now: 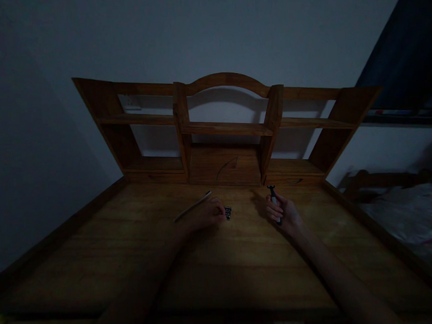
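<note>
Toward the desk's [242, 270] back edge, head view: left hand [209, 213] narrowed at dark case [228, 212], grip unclear; stick [189, 209] just beside. Right hand [288, 216] wrapped around razor [273, 196], head up. Open room between hands, also toward both side edges.

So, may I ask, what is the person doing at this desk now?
A person works with bare hands over a wooden desk in dim light. The right hand holds a small tool upright, its dark, wider head on top. The left hand is at a small dark patterned piece; its grip is unclear. A thin pale stick lies beside that hand.
</note>
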`<move>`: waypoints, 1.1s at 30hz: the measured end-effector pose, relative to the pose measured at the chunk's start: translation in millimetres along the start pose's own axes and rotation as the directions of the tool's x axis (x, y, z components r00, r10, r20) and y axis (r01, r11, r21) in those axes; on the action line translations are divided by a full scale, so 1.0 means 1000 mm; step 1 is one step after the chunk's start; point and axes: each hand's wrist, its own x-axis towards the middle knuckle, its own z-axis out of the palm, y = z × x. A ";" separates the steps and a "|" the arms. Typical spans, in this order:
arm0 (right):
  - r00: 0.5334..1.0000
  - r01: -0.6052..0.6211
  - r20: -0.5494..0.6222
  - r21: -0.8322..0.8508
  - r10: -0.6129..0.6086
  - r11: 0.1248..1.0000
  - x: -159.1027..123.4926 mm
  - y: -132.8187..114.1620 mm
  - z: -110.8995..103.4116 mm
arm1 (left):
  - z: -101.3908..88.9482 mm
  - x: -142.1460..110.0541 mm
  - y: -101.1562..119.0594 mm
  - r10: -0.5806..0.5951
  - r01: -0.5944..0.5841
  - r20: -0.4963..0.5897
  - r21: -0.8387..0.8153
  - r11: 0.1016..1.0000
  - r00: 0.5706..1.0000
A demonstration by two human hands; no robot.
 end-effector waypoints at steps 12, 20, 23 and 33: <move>1.000 0.005 -0.005 0.006 -0.005 1.000 -0.002 0.000 0.005 | -0.003 -0.001 0.005 -0.005 0.005 0.009 0.005 1.000 1.000; 1.000 -0.014 0.018 0.022 0.013 1.000 -0.001 -0.001 -0.002 | -0.003 0.000 0.007 0.010 -0.012 -0.028 -0.053 0.999 1.000; 1.000 -0.003 0.028 0.016 0.003 1.000 0.000 -0.001 -0.005 | -0.004 0.000 0.007 -0.008 0.003 -0.046 -0.106 0.994 0.999; 0.998 0.042 0.054 -0.026 -0.041 0.999 0.003 -0.002 -0.014 | 0.000 0.006 -0.009 -0.260 0.143 -0.265 -0.391 0.909 0.928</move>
